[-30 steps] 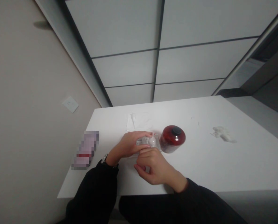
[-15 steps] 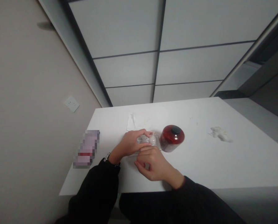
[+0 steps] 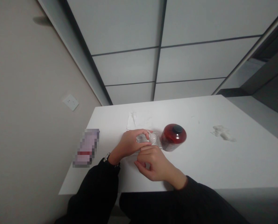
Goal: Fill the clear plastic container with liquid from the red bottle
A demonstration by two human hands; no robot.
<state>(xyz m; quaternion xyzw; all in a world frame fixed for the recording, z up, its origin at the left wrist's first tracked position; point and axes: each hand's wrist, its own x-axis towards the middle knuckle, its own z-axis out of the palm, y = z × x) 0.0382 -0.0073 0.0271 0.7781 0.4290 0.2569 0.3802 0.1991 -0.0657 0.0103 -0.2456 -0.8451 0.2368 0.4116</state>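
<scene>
Clear container [image 3: 159, 144] with a rounded white top [image 3: 152, 138] is on the white table [image 3: 204, 168], just left of the red bottle [image 3: 172, 138], which serves here as landmark; hands hide much of it, so whether it stands or lies I cannot tell.

The left hand [image 3: 129, 143], left of the red bottle, is half closed, thumb and forefinger parted on either side of the white top; it seems to have hold of the container, probably to keep it steady. The right hand [image 3: 154, 163], nearer the person than the red bottle, is loosely curled, its knuckles beside the left thumb, perhaps to brace the near side; whether it holds anything I cannot tell.

The red bottle stands upright under its black cap [image 3: 177, 129], near the fingers, likely within easy reach; behind and left of it lies a white paper [image 3: 130, 123], its small pale contents too faint to name; well to its right lies a crumpled tissue [image 3: 223, 134]; far to its left lies a purple thing [image 3: 88, 143], too pixelated to identify.
</scene>
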